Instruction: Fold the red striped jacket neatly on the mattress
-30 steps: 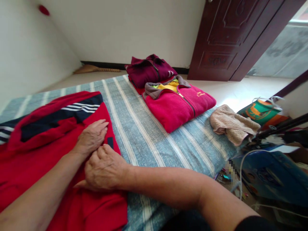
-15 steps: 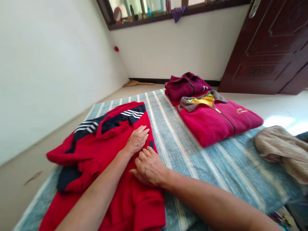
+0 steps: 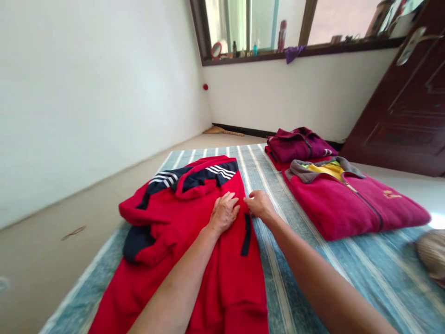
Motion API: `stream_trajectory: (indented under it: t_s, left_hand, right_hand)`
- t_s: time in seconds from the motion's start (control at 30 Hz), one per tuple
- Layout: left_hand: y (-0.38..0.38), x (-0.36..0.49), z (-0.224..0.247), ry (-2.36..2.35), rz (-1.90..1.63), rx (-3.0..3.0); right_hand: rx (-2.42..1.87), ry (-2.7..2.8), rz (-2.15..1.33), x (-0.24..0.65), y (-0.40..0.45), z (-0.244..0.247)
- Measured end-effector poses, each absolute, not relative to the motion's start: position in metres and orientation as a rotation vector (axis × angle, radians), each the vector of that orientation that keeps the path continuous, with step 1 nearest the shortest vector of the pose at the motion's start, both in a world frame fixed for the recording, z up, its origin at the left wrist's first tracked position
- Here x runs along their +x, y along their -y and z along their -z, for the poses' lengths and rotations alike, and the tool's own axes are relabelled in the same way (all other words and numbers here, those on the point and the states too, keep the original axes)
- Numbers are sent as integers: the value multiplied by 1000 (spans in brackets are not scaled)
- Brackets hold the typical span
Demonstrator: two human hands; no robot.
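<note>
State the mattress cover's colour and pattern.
The mattress cover is blue-grey with white stripes, best seen in the head view.

The yellow embroidered lettering (image 3: 392, 195) on the pink fleece jacket (image 3: 333, 208) cannot be read.

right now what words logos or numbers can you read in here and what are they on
Gold stitching on the pink fleece jacket: too small to read.
White mark on the maroon jacket: too blurred to read.
Bottles on the windowsill: labels too small to read.
Nothing else shows readable text.
</note>
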State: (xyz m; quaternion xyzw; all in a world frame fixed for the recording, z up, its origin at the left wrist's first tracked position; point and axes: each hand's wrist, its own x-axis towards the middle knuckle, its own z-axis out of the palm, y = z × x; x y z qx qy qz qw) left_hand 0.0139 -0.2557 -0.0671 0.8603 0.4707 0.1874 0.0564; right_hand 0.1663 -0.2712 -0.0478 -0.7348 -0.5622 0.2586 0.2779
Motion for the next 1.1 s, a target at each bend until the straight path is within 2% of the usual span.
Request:
stream_trajectory:
  t_s: [0.33,0.63,0.77,0.87,0.97,1.1]
  left_hand:
    - [260,11,75,-1449,-682,2595]
    - [254,7,83,-1418,-946,2360]
    - [251,4,71,-1506,-1047,2039]
    - [252,0,55,-1548,-1108,1549]
    - [253,-4,40,-1493,-1097,1057]
    - [255,-8,23,-1393,-1023,814]
  right_hand:
    - [-2043,1476,-954,163,242,61]
    - [-2070,1514,-934,160,244,55]
    - [-2073,1506,-919,159,244,55]
    - [-2080,1494,-927,158,245,52]
    - [-2079,1487,-936,158,246,49]
    - [-2072,1482,-958,159,245,47]
